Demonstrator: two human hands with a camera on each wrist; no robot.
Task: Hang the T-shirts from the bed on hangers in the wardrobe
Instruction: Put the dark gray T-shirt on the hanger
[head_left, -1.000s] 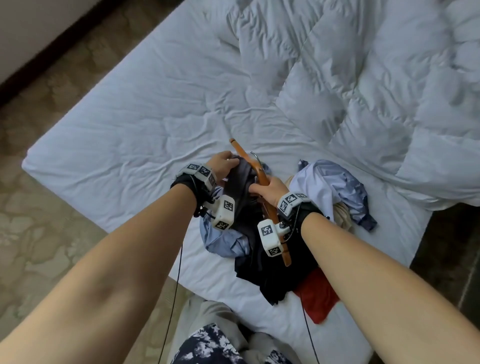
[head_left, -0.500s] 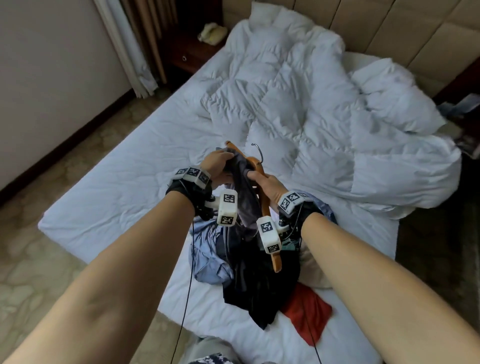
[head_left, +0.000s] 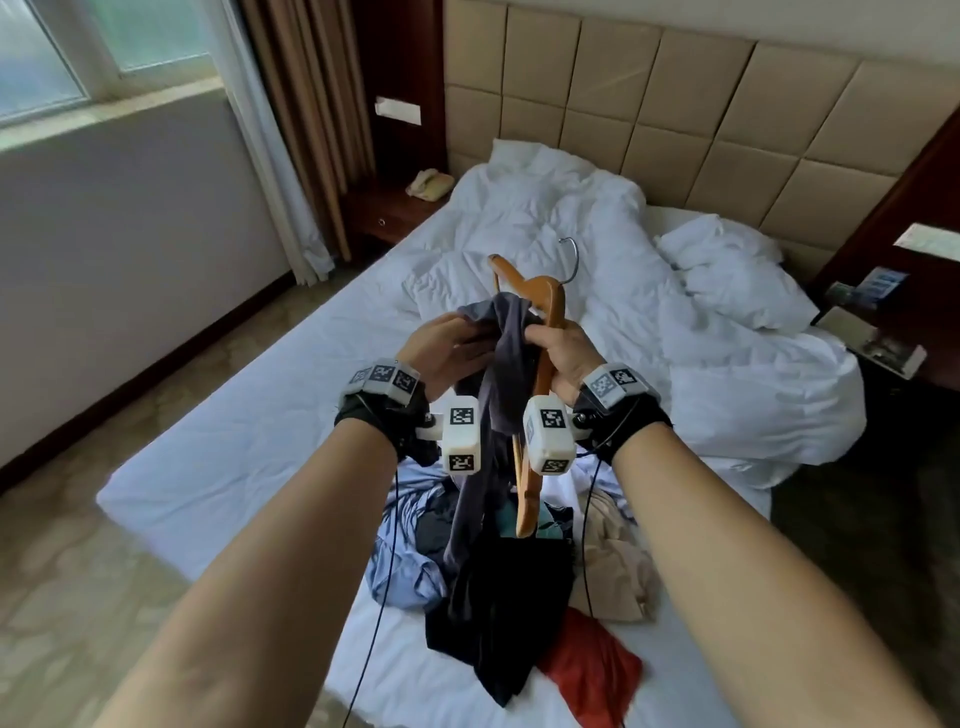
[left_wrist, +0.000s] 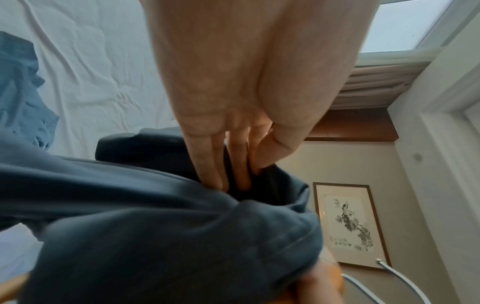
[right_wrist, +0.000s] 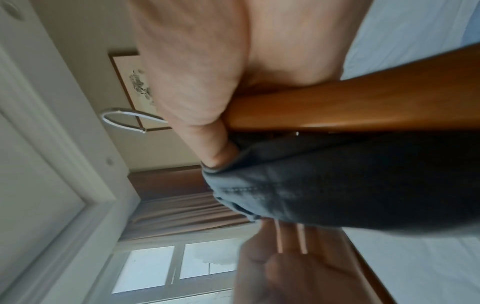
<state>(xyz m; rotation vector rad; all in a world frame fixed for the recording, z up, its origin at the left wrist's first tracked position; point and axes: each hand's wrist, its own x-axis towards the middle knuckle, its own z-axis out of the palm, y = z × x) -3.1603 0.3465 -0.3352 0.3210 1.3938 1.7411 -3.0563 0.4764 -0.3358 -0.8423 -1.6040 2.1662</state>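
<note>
Wooden hanger (head_left: 546, 332) gripped in right hand (head_left: 563, 347), metal hook pointing away, raised above the bed (head_left: 249, 415) | dark grey T-shirt (head_left: 501, 364) draped against the hanger, thumb pinching its edge | left hand (head_left: 447, 349) fingers tucked into the shirt's folds, holding it | more clothes (head_left: 519, 582) piled on the sheet below

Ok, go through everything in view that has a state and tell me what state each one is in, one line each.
Dark grey T-shirt: lifted, bunched, not yet spread over the hanger.
Wooden hanger: raised off the bed, hook pointing away.
Left hand: fingers tucked into the shirt fabric.
Right hand: grips hanger and shirt together.
Clothes pile: crumpled on the bed.
Duvet: rumpled, pushed toward the headboard.
Curtain: drawn aside.
</note>
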